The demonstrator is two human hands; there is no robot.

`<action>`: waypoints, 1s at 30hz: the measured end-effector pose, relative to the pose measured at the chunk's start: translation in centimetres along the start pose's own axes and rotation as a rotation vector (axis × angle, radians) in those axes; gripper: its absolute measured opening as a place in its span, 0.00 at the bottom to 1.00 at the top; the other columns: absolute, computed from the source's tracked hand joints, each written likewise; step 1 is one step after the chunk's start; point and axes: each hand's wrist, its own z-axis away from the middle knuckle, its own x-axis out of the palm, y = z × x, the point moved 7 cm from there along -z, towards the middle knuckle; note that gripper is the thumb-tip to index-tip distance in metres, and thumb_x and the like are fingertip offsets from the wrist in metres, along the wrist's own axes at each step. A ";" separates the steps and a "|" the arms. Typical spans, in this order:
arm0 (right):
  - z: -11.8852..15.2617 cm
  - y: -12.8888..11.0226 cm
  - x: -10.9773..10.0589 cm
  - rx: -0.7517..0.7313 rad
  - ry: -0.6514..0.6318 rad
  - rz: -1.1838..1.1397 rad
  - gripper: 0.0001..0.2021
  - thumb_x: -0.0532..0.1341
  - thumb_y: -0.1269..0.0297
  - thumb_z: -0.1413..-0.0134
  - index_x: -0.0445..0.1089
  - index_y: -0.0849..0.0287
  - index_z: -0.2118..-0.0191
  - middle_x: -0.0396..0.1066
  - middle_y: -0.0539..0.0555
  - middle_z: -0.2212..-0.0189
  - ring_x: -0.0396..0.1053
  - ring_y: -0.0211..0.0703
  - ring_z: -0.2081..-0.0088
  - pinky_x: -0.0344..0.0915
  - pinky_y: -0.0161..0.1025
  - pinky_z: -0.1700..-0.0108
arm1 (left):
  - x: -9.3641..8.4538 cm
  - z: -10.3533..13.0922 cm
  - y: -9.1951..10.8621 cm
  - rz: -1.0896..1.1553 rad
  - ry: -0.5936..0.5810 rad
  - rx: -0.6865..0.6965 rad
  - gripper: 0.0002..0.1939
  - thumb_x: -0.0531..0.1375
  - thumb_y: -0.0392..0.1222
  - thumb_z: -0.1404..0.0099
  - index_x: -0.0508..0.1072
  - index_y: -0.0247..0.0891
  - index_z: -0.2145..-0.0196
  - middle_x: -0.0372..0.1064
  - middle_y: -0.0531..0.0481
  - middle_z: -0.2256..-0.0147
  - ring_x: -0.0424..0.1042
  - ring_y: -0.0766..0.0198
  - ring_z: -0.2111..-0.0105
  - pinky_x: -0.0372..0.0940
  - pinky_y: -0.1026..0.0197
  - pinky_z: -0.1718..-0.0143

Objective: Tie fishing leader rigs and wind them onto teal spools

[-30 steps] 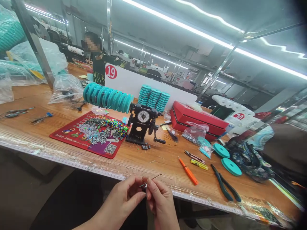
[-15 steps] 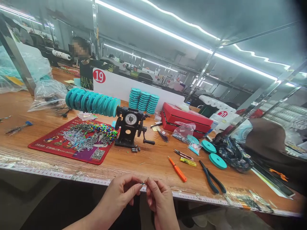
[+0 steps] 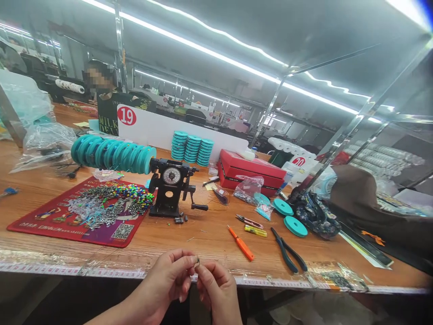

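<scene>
Dark piece between the fingers: too small to ID, mostly hidden by the thumbs. Left hand: some fingers curled out of sight; forearm cut by bottom edge. Right hand: far-side fingers partly hidden, wrist cropped at bottom. Winder dial marks too fine to read. Mat print partly buried under bead pile. Blue-tipped bundle cropped at left edge. Dark box: lettering runs behind white divider. Background person: body mostly blocked by that box.
</scene>
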 end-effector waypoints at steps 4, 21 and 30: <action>0.1 -1.6 -1.0 -0.198 -0.069 0.312 0.17 0.58 0.51 0.55 0.72 0.61 0.74 0.68 0.51 0.82 0.62 0.36 0.81 0.58 0.31 0.79 | 1.2 -1.2 -0.4 -0.007 -0.061 -0.039 0.10 0.61 0.43 0.52 0.62 0.36 0.78 0.56 0.60 0.88 0.53 0.76 0.89 0.47 0.72 0.88; -11.9 -8.8 -14.6 -0.457 0.065 1.526 0.06 0.57 0.68 0.53 0.71 0.57 0.76 0.71 0.53 0.75 0.67 0.43 0.68 0.57 0.34 0.69 | 6.4 -7.8 1.5 -0.371 -0.204 0.011 0.08 0.57 0.41 0.50 0.60 0.36 0.75 0.72 0.48 0.70 0.66 0.71 0.80 0.52 0.70 0.84; -10.5 -9.4 -14.3 -0.410 0.135 1.210 0.14 0.44 0.66 0.42 0.66 0.60 0.65 0.68 0.51 0.75 0.65 0.37 0.74 0.56 0.32 0.74 | 7.5 -9.7 0.9 -0.384 -0.226 0.008 0.07 0.57 0.39 0.50 0.60 0.36 0.76 0.71 0.50 0.74 0.65 0.72 0.82 0.50 0.72 0.86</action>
